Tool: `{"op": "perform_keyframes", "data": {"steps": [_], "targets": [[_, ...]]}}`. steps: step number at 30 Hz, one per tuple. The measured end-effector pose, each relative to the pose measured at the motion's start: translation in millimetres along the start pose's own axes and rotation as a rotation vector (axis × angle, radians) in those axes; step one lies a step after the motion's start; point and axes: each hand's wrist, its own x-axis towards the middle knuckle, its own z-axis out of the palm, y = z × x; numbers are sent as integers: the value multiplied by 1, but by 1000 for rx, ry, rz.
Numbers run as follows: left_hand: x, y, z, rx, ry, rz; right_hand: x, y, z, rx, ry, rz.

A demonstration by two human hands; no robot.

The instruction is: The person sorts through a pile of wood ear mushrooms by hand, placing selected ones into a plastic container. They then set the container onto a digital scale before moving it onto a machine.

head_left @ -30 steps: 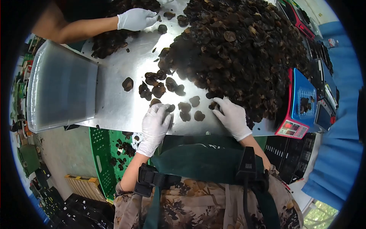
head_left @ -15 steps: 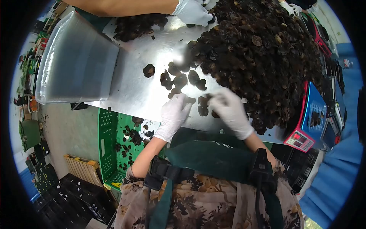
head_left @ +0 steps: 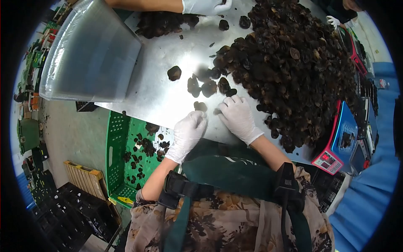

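On the shiny metal table (head_left: 155, 96), my left hand (head_left: 189, 131) in a white glove is closed near the front edge; whatever it may hold is hidden. To its right, my gloved right hand (head_left: 240, 118) is closed, with the dark edge of a wood ear mushroom (head_left: 217, 111) showing at its fingertips. Just above my left hand lies a loose wood ear (head_left: 200, 106). Several more lie beyond, including a round wood ear (head_left: 209, 88) and a separate one (head_left: 174, 73) to the left. The large wood ear pile (head_left: 294, 63) rises to the right of my right hand.
A clear plastic bin (head_left: 90, 59) stands at the table's left. Below the edge, a green crate (head_left: 115, 155) holds wood ear pieces. Red-and-blue scales (head_left: 329, 161) sit at right. A co-worker's gloved hand (head_left: 205, 6) is at the top, near a smaller pile (head_left: 163, 24); another gloved hand (head_left: 333, 22) is far right.
My right hand has come closer to my left hand and its fingers have closed. The wood ears that lay between my hands no longer show there. The co-worker's hand has drawn back upward.
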Motion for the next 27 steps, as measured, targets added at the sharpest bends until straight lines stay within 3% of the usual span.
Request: {"op": "perform_keyframes", "data": {"steps": [2, 5, 8, 9, 12, 13, 14, 16, 17, 19, 21, 27], "targets": [[2, 2, -3, -55, -52, -45, -4, 0, 4, 87, 75, 29], [7, 1, 3, -383, -193, -130, -14, -5, -10, 301, 95, 60], [3, 7, 6, -714, -352, -211, -21, -26, -25, 328, 57, -59], [1, -3, 9, -571, -298, -107, -25, -26, -27, 342, 16, -57], [-13, -10, -28, -290, -416, -172, -26, -2, -24, 517, -1, 92], [-21, -16, -46, -178, -402, -83, -22, 11, -22, 602, 50, 187], [-28, -22, -64, -66, -388, 7, -13, 16, -26, 516, 107, 232], [-35, -23, -98, 449, -615, -153, 3, 22, -35, 345, 223, 320], [-42, -36, -105, 598, -619, -73, 8, 26, -28, 271, 152, 344], [-40, -33, -104, 496, -406, 88, 18, 29, -12, 124, 10, 383], [-30, -20, -93, 289, -209, 233, 14, 32, -12, 266, -5, 430], [27, 11, -37, 364, -5, 193, -6, 38, -21, 587, 73, 395]]}}
